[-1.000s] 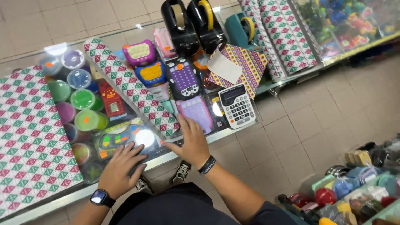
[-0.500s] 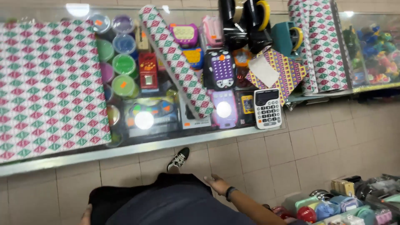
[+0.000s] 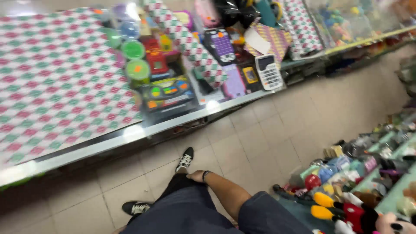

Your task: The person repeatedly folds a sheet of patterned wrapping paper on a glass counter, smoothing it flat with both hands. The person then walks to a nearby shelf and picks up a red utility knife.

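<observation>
My right hand (image 3: 197,176) hangs beside my thigh, away from the counter, with a dark band on the wrist; it holds nothing and its fingers look loose. My left hand is out of sight. A glass counter (image 3: 130,134) runs across the upper left. On it lie a flat sheet of red, green and white diamond-pattern wrapping paper (image 3: 56,82), a roll of the same paper (image 3: 190,43) and a grey calculator (image 3: 269,72). Coloured tubs (image 3: 137,69) and toy gadgets (image 3: 167,92) show under the glass.
Black tape dispensers (image 3: 234,11) stand blurred at the counter's far side. A low shelf of plush and plastic toys (image 3: 355,177) fills the lower right. My black-and-white shoes (image 3: 185,160) stand on beige floor tiles (image 3: 260,134) between counter and shelf.
Both hands left the glass counter; the right dropped to my side and the left went out of view. The view swung back from the counter and turned right, showing more floor and the toy shelf.
</observation>
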